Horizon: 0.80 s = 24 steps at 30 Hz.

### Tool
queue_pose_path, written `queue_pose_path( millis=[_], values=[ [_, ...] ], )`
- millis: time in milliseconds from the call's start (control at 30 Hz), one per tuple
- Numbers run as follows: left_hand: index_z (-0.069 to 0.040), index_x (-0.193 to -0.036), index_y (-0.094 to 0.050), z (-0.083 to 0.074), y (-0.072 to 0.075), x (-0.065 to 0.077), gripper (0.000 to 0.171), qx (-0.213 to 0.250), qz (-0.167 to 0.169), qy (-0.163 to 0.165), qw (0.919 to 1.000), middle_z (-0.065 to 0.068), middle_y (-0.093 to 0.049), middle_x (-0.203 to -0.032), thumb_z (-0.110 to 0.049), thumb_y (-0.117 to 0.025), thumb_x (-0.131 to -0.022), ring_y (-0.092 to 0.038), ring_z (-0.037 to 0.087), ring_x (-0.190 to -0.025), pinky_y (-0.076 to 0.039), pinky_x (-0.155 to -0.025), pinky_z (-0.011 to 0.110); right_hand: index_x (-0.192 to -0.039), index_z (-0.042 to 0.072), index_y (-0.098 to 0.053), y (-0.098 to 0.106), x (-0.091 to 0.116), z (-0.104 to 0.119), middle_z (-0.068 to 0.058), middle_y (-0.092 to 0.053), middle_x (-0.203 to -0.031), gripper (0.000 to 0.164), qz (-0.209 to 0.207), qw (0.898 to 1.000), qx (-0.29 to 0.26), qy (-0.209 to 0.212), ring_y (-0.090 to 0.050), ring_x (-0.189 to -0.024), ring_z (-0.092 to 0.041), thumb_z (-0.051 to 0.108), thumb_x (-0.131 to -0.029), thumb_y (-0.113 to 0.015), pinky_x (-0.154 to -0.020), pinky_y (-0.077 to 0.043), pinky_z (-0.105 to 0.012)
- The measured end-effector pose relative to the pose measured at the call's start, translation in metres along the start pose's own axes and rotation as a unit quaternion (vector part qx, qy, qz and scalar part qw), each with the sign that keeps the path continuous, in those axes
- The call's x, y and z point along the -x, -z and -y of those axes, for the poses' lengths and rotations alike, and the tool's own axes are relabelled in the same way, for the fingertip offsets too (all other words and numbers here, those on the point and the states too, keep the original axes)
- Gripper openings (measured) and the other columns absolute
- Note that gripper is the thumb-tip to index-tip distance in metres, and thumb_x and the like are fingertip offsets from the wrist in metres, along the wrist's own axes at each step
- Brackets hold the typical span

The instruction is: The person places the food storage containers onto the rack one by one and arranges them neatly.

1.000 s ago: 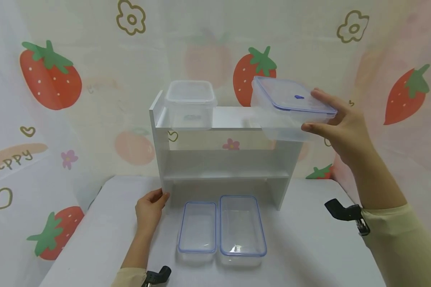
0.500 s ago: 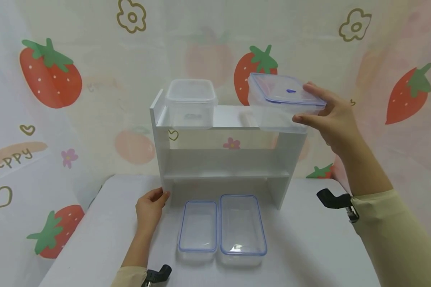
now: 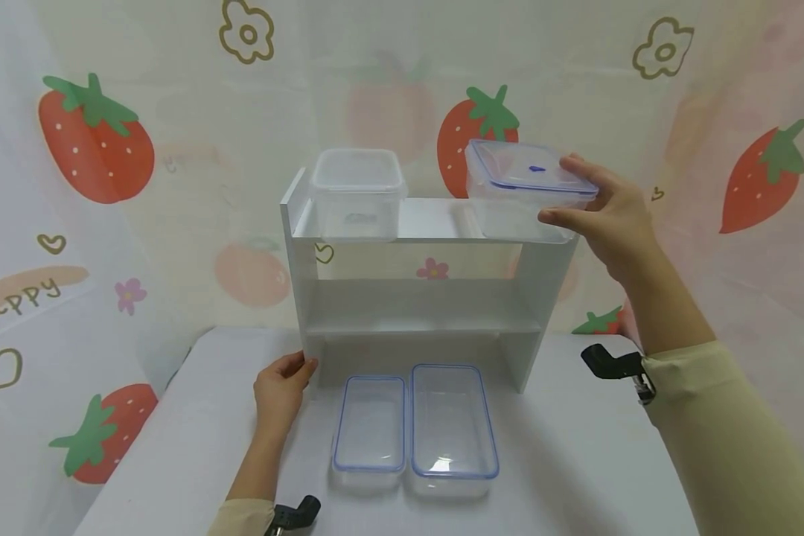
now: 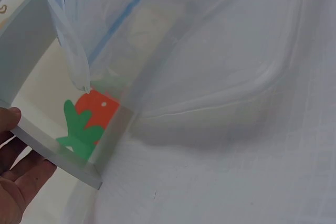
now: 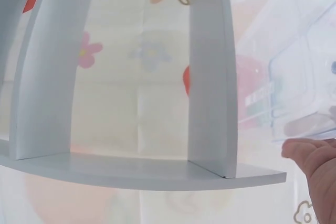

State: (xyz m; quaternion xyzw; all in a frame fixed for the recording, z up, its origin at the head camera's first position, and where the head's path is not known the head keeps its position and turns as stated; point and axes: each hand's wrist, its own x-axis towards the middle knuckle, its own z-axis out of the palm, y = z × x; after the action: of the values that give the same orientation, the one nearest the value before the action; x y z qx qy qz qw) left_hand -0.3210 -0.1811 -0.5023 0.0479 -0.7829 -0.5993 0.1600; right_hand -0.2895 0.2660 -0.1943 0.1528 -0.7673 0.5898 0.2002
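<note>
The right hand (image 3: 606, 216) holds a clear plastic food container with a blue-edged lid (image 3: 529, 179), thumb against the near side and fingers over the lid's right edge. The container is lid up, a small dark-blue tab on top, at the right end of the top board of a white shelf unit (image 3: 422, 307). Its base overlaps the board's front edge from the head view; whether it rests there or hangs just above, I cannot tell.

The left hand (image 3: 280, 391) pinches the front edge of the unit's left side panel, low down near the table. The left wrist view shows the thumb on one face of the panel and the fingers on the other.

At the left end of the same top board stands a clear container with a frosted lid (image 3: 358, 170), well apart from the held one. Below, on the white table (image 3: 589, 461) in front of the unit, two blue-rimmed clear containers lie side by side: a smaller rectangular one (image 3: 370, 424) on the left and a larger rectangular one (image 3: 452, 424) just beside it on the right.

Behind everything hangs a pale backdrop (image 3: 174, 260) printed with strawberries, flowers and hearts. Both sleeves are pale yellow-green.
</note>
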Motion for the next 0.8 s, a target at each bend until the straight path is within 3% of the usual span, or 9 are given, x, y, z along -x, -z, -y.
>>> queue_pose_path(
  millis=[500,800],
  values=[
    [-0.005,-0.122,-0.073,0.004,-0.001,-0.003,0.039,-0.002,-0.004,-0.009,0.9999,0.016,-0.076,-0.114,-0.033,-0.076,-0.095,-0.073,0.021,-0.095,-0.057,-0.073,0.014,-0.157,0.008,-0.041,-0.007,-0.007,-0.015,0.003,-0.027,-0.169,0.091,0.007,0.999,-0.042,-0.009,-0.049,-0.127,-0.019,-0.004,-0.078,-0.086,-0.085,-0.052,-0.008],
    [-0.003,-0.123,-0.072,0.002,-0.002,-0.002,0.039,0.002,-0.006,-0.009,0.9999,0.017,-0.075,-0.115,-0.03,-0.076,-0.095,-0.074,0.023,-0.096,-0.058,-0.074,0.015,-0.158,0.014,-0.04,-0.01,-0.013,-0.021,0.004,-0.029,-0.168,0.091,-0.003,0.999,0.041,-0.021,-0.052,-0.122,-0.018,0.009,-0.081,-0.088,-0.084,-0.051,-0.007]
  ],
)
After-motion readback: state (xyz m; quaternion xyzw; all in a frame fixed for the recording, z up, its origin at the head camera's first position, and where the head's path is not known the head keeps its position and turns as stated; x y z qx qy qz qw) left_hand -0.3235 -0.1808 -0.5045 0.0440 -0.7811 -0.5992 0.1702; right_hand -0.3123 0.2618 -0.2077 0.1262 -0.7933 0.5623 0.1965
